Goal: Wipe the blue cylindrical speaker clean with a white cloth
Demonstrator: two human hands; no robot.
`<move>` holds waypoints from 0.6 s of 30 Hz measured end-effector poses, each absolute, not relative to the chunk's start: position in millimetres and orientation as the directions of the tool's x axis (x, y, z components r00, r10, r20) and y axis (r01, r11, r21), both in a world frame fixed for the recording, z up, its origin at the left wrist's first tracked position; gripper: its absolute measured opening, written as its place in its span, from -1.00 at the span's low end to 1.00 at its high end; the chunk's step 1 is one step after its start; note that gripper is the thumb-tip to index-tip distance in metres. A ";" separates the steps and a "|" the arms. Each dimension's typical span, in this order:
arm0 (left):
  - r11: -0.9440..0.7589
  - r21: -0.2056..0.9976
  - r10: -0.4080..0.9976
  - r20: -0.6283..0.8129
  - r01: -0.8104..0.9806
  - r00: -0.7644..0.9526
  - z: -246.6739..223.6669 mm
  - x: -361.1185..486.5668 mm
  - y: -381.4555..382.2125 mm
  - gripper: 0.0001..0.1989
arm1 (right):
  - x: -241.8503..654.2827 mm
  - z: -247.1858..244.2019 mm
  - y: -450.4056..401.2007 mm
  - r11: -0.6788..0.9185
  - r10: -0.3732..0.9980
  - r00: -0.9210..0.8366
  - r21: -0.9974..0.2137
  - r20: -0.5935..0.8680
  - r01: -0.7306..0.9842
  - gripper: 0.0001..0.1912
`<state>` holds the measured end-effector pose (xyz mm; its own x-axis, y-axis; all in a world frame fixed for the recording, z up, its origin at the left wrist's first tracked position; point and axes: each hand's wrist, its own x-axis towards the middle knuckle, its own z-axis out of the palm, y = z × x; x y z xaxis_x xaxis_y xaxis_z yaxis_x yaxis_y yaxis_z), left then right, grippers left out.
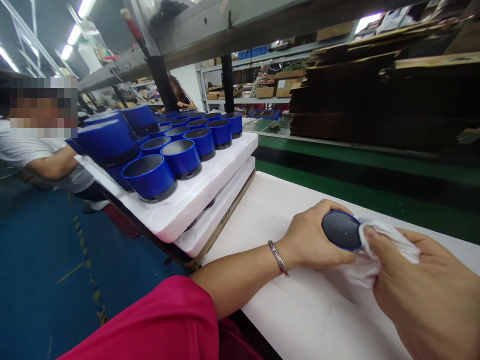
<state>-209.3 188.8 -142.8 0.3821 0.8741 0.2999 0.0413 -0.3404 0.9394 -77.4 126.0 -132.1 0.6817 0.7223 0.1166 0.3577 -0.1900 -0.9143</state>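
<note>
Hands mid-wipe: left hand [313,235] grips blue speaker [342,230], right hand [423,285] fingers pinch white cloth [369,250] against it; many speakers [176,150] wait beyond the left fingers.

Left hand [313,235] in a curled, closed grip, forearm flat; right hand [423,295] pinched shut alongside.

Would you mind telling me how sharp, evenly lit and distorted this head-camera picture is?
Head view: left hand, blue speaker and white cloth are sharp and evenly lit; ceiling lights glare; cardboard stacks are dark and smeared; wide-angle lens tilts the shelf posts.
</note>
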 end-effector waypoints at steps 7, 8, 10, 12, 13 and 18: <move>-0.294 0.952 0.878 0.233 0.087 0.418 -144.1 -208.1 187.7 -0.44 | -69.9 -137.3 128.0 -0.201 0.710 0.683 -0.881 0.170 0.429 -0.53; -0.296 0.952 0.873 0.236 0.079 0.426 -144.2 -208.1 188.0 -0.45 | -70.9 -137.3 128.2 -0.195 0.709 0.684 -0.886 0.169 0.421 -0.53; -0.293 0.953 0.876 0.236 0.075 0.421 -144.4 -208.8 189.0 -0.46 | -74.5 -137.0 128.5 -0.219 0.716 0.684 -0.886 0.138 0.408 -0.50; -0.280 0.955 0.892 0.220 0.102 0.394 -144.5 -209.9 190.0 -0.44 | -77.7 -136.2 129.6 -0.260 0.719 0.689 -0.885 0.089 0.385 -0.47; -0.280 0.953 0.896 0.217 0.113 0.388 -144.6 -210.3 190.3 -0.44 | -78.1 -135.3 131.0 -0.260 0.719 0.691 -0.891 0.079 0.373 -0.46; -0.356 0.934 0.782 0.322 -0.041 0.534 -146.5 -210.0 191.9 -0.40 | -67.1 -122.3 139.7 -0.146 0.718 0.690 -0.950 0.090 0.275 -0.46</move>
<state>-210.0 191.9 -146.5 0.5337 0.7820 0.3218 -0.0410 -0.3562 0.9335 -67.1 139.7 -122.3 0.6903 0.7180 0.0897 0.2751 -0.1457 -0.9503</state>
